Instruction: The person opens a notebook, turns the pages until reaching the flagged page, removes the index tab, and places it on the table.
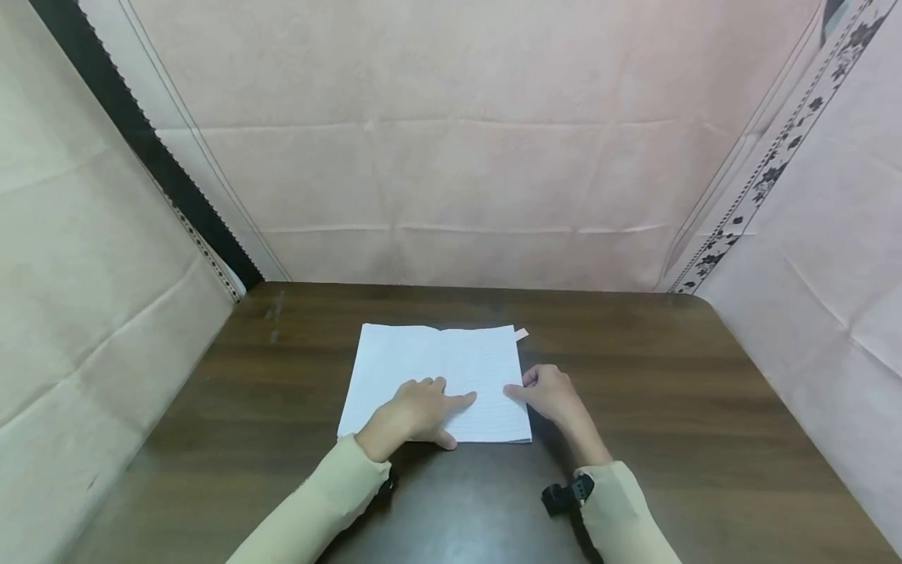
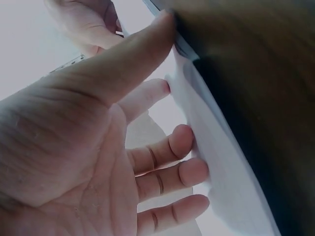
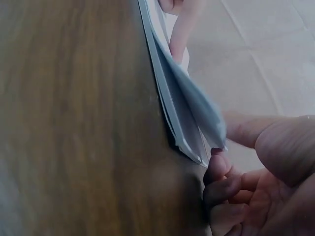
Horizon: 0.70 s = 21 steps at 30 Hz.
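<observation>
An open notebook (image 1: 486, 352) with lined white pages lies on the wooden table, a small pale tab (image 1: 521, 334) jutting from its upper right edge. My left hand (image 1: 416, 411) rests on the pages near the middle of the lower half, fingers spread and thumb at the bottom edge. At the right edge, my right hand (image 1: 553, 395) pinches some pages between thumb and fingers. The right wrist view shows those lifted pages (image 3: 199, 98) bowed up from the rest of the notebook, leaving a gap beneath. The left wrist view has the left fingertips (image 2: 194, 172) against the paper.
The brown wooden table (image 1: 247, 439) extends around the notebook on all sides. Pale cloth hangs behind it (image 1: 451, 180) and along both sides. A black device (image 1: 567, 495) is strapped to the right wrist.
</observation>
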Motion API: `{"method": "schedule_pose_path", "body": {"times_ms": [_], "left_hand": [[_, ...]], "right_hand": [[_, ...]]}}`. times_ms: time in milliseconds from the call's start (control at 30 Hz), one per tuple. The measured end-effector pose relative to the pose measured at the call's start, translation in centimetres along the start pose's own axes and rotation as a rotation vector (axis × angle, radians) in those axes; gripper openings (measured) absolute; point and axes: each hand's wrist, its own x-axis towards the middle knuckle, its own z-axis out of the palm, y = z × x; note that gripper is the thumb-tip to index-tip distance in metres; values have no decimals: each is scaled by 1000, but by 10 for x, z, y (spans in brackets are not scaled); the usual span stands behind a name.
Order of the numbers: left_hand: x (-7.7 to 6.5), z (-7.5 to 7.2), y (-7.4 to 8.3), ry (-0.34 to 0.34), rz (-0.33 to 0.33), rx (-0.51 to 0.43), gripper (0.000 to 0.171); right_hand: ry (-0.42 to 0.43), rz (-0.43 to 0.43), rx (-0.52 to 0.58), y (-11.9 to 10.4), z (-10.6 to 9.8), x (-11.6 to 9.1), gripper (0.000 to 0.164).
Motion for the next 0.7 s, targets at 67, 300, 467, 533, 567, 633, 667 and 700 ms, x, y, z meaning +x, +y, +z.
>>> {"method": "schedule_pose_path", "body": {"times_ms": [67, 300, 467, 533, 567, 633, 667, 700], "left_hand": [[1, -1, -1, 1, 7, -3, 80], [1, -2, -2, -13, 23, -2, 81], [5, 1, 2, 61, 117, 13, 81], [7, 3, 3, 111, 163, 28, 80], [8, 4, 4, 133, 178, 34, 79], [9, 6, 5, 175, 195, 56, 76], [10, 6, 6, 194, 200, 62, 74], [10, 7, 6, 212, 206, 70, 72]], "right_hand": [[11, 7, 0, 0, 1, 0, 32], [31, 6, -4, 0, 3, 1, 26], [44, 1, 4, 0, 3, 1, 23], [48, -3, 0, 0, 3, 1, 21], [50, -8, -3, 0, 3, 1, 20], [53, -14, -11, -1, 2, 2, 19], [55, -17, -13, -1, 2, 2, 19], [55, -15, -16, -1, 1, 2, 19]]}}
